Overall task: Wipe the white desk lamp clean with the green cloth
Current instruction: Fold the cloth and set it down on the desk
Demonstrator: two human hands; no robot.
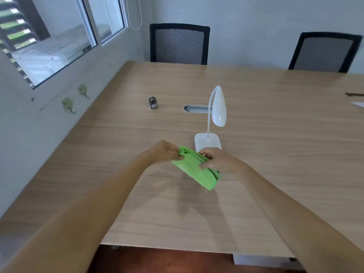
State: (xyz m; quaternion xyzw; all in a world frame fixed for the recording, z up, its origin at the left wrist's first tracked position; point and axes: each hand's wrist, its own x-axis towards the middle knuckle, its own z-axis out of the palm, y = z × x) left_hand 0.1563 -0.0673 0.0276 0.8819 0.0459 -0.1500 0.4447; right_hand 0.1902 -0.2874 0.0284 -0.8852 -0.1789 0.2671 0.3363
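The white desk lamp [218, 107] stands upright on the wooden table [275, 154], its oval head drooping from a curved neck over a flat rounded base [206, 141]. Just in front of that base I hold a folded green cloth [197, 170] above the tabletop. My left hand [164, 151] pinches the cloth's upper left corner. My right hand [216, 159] grips its right edge, thumb on top. The cloth and my right hand hide the near edge of the lamp base.
A small grey metal object [152, 103] and an oval grey cable tray [197, 108] sit beyond the lamp. Two black mesh chairs [179, 44] [325, 53] stand at the far side. Window and wall hooks [69, 105] run along the left; papers lie at the right edge.
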